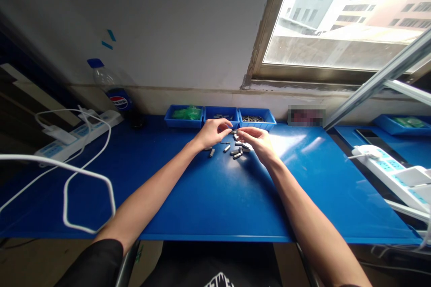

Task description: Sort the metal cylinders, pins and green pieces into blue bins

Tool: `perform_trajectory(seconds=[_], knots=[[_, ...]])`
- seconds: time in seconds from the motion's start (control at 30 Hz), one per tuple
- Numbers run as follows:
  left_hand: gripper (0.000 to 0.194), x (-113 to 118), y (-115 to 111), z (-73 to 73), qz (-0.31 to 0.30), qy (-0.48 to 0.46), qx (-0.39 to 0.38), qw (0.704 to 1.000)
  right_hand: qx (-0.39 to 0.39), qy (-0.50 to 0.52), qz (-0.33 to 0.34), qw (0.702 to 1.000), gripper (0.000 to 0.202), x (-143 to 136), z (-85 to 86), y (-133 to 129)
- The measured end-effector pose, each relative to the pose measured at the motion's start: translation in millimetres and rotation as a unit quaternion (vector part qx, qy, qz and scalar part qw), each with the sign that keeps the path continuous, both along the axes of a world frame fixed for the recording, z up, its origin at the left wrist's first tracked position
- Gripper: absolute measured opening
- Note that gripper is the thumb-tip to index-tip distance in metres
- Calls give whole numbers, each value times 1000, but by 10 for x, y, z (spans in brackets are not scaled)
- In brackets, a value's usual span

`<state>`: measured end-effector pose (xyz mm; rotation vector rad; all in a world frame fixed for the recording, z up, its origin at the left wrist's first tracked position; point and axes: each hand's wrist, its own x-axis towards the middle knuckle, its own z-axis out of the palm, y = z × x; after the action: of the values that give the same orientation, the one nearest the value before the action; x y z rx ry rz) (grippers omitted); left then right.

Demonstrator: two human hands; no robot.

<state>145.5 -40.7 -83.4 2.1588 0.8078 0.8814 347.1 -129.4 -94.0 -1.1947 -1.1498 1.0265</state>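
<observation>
My left hand is over the blue table, thumb and forefinger brought together in a pinch. Whatever lies between those fingertips is too small to make out. Facing it, my right hand has its thumb and fingers closed at a small dark metal piece, which sits in the gap between both hands. Below them lie several short metal cylinders, silver and dark, loose on the tabletop. One more cylinder rests under my left wrist, and a thin pin or screw lies between the hands.
Behind my hands stand three blue bins: one with a green plastic bag, a middle bin with small parts, and one with long screws or pins. A bottle, power strips and a white cable flank the table.
</observation>
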Motion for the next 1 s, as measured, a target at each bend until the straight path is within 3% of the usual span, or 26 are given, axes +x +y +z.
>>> perform_trajectory(seconds=[0.2,0.3,0.53,0.7,0.9,1.0], knots=[[22,-86,57,-49,-53,206,90,973,72,35,-86,993,52,38,-48,57],[19,-59,26,-66,-56,236,115,963,63,35,-86,994,59,61,-65,71],[23,-26,-24,-89,-66,276,167,944,46,17,-82,995,45,76,-91,69],[24,-12,-23,-46,-48,167,136,975,41,18,-85,995,44,68,-69,67],[5,14,-89,92,-28,11,35,999,22,9,-51,998,41,54,-74,53],[14,31,-87,99,-14,-41,-28,999,17,7,-19,1000,40,41,-68,41]])
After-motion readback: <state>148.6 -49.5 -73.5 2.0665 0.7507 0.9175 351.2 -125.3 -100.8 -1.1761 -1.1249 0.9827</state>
